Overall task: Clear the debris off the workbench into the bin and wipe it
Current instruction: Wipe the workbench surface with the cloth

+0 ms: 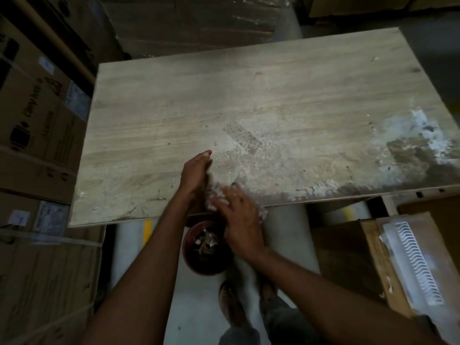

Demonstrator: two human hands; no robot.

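A pale wooden workbench (pixel 174 108) fills the middle of the view, dusty with white powder and small crumbs (pixel 251 155). My left hand (pixel 195 171) stands on edge on the bench near its front edge, fingers straight and together. My right hand (pixel 239 217) is blurred at the front edge, fingers spread over a small heap of white debris (pixel 217 196) between the two hands. Directly below the edge on the floor stands a round dark red bin (pixel 191 260) with scraps inside. More white flakes and a dark smear (pixel 420 143) lie at the bench's right end.
Stacked cardboard boxes (pixel 37 135) line the left side. An open carton with a white ribbed part (pixel 413 260) sits at the lower right. Wrapped goods stand behind the bench. My feet (pixel 231 305) are on the grey floor beside the bin.
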